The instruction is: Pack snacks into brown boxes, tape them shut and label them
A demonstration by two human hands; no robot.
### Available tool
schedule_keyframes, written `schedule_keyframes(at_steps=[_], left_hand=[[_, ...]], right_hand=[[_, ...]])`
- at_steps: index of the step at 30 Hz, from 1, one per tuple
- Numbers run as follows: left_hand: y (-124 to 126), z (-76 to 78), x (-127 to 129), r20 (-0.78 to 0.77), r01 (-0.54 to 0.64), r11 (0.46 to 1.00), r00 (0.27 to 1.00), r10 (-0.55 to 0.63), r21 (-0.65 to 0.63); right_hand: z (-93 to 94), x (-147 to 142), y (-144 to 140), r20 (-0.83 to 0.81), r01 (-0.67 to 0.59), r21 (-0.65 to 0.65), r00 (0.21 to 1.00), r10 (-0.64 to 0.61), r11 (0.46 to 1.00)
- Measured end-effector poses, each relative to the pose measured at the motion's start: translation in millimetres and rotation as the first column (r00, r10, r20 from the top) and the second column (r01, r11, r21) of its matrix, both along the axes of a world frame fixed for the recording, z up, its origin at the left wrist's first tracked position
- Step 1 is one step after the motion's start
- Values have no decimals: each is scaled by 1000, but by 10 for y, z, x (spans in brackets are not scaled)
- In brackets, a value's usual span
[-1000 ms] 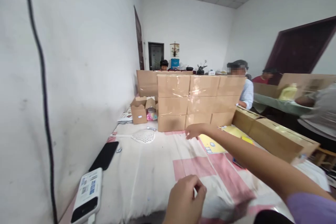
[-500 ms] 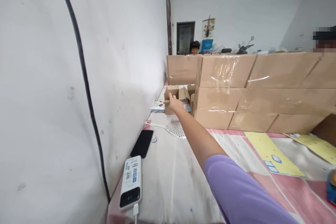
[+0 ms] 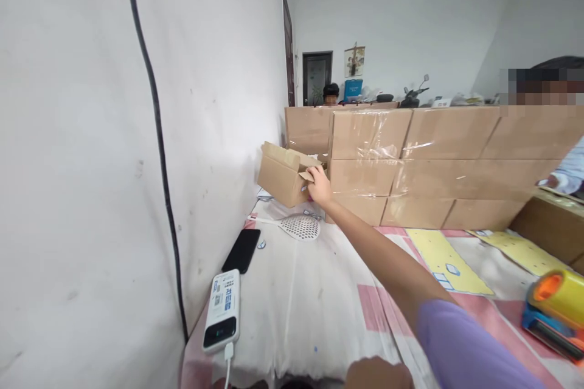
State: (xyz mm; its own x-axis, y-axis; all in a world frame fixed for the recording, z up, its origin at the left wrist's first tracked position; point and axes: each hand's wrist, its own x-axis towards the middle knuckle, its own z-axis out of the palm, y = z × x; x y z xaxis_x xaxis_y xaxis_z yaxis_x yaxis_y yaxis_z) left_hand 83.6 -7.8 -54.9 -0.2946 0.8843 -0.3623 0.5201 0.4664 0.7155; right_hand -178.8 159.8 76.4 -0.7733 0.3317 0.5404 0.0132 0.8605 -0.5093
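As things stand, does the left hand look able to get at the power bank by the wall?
Probably yes: the left hand sits low at the near edge, and only bare cloth lies between it and the power bank; the right hand is far off, gripping the small cardboard box.

Right hand (image 3: 319, 187) now gripping small carton (image 3: 283, 181) — lifted, tilted off bed.

Just below the right hand, a white fly swatter (image 3: 298, 227) lies on the surface (image 3: 296, 304), which wears a white cloth with pink and yellow patches. Nearer than that hand, along the wall, sit a black phone (image 3: 241, 250) and a white power bank (image 3: 222, 310) with a cable plugged in. Right of the right hand rises a wall of taped cardboard boxes (image 3: 438, 164). Far right of the left hand lies an orange and blue tape dispenser (image 3: 554, 310).
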Motion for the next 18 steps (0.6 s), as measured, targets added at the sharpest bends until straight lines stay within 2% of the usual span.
schedule_keyframes(at_steps=[2, 4, 8, 11, 14, 18], left_hand=[[-67, 149, 50, -81, -38, 998, 996, 35, -43], [-141, 283, 91, -98, -38, 999, 994, 37, -3], [-191, 443, 140, -98, -7, 997, 995, 14, 76], [-135, 491, 187, -153, 28, 992, 988, -9, 123], [-37, 508, 256, -184, 78, 985, 982, -49, 152], [90, 530, 328, -156, 99, 968, 986, -64, 229]], right_hand=[[22, 429, 157, -206, -153, 11, 967, 152, 988], [-19, 931, 346, -328, -216, -29, 924, 195, 976], [-268, 1969, 689, -431, -193, -248, 900, 70, 949], [-505, 2566, 834, -475, -130, -330, 879, -45, 935], [-691, 2927, 890, -533, -58, -352, 833, -148, 934], [-859, 3092, 870, -556, 47, -354, 792, -251, 934]])
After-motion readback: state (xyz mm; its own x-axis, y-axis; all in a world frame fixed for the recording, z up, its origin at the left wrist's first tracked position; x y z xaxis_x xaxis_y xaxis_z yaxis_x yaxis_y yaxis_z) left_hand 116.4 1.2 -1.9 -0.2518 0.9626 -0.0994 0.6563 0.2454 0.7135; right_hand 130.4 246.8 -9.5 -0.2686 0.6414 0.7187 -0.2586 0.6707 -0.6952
